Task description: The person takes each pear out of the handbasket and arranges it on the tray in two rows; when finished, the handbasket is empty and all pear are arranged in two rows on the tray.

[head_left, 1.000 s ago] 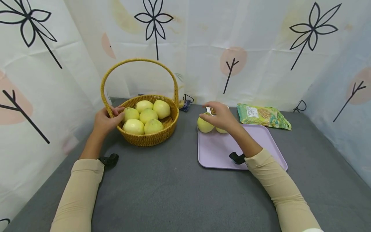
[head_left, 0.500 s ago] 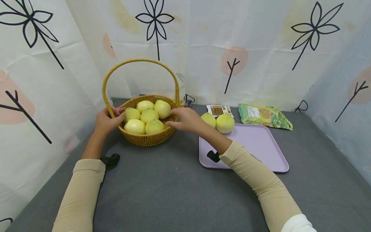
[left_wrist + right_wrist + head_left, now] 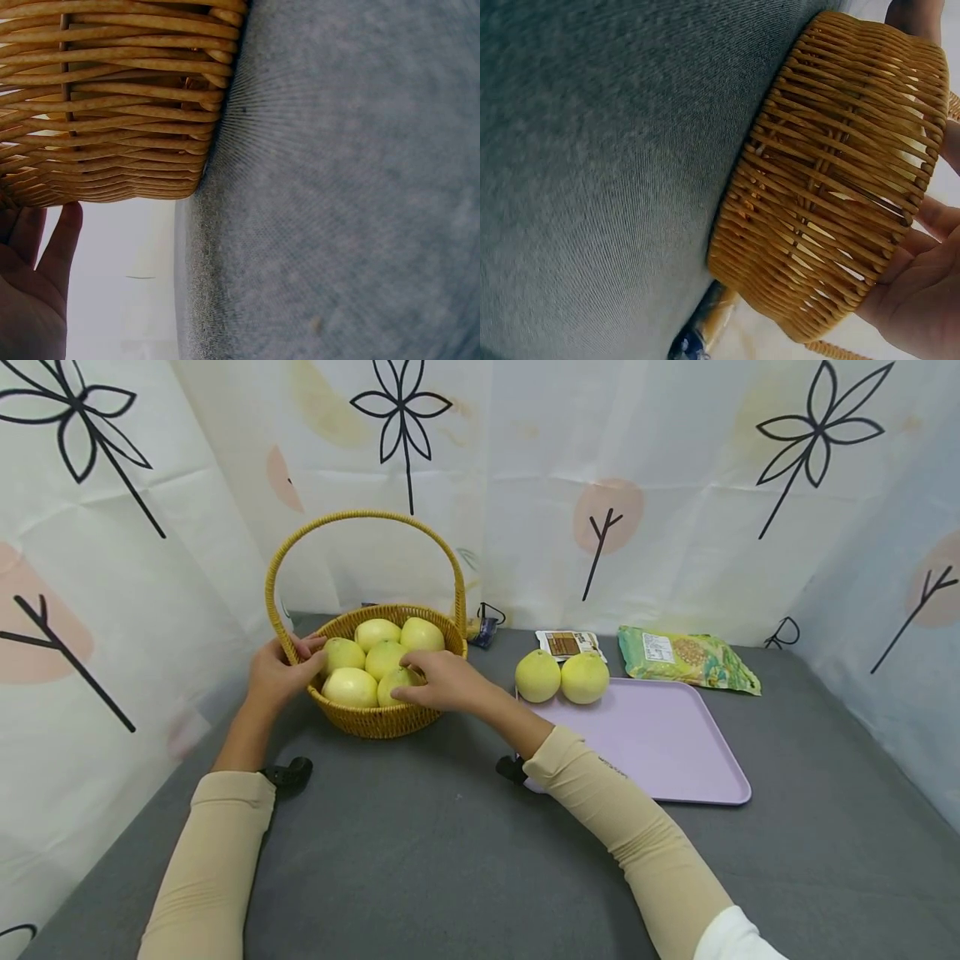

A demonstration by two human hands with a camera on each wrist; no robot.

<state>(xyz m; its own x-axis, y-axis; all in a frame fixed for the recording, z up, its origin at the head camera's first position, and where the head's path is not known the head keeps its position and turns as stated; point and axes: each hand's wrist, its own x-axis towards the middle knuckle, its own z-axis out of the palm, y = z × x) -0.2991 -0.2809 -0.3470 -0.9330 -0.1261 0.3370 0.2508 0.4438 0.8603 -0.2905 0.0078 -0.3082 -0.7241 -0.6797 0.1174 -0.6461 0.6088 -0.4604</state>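
Note:
In the head view, a woven yellow basket (image 3: 375, 723) with a tall handle stands at the left back, holding several yellow-green round fruits (image 3: 350, 687). My left hand (image 3: 276, 675) grips the basket's left rim by the handle's base; the left wrist view has that hand (image 3: 37, 277) at the basket wall (image 3: 112, 97). Over the basket's front right, my right hand (image 3: 442, 681) has its thumb and fingers around the front fruit (image 3: 392, 683). From the right wrist view, the right hand (image 3: 922, 285) is beyond the basket rim (image 3: 919, 172), its fingertips partly hidden.
A lilac tray (image 3: 660, 743) lies at the right, two more round fruits (image 3: 537, 677) side by side at its back left corner. Behind it are a small brown-and-white packet (image 3: 567, 644) and a green-yellow bag (image 3: 686, 658). A small dark blue packet (image 3: 483, 632) lies right of the basket.
My right hand has moved left from above the tray's fruits, across the basket's right rim, to the front fruit. The left hand and basket have stayed in place.

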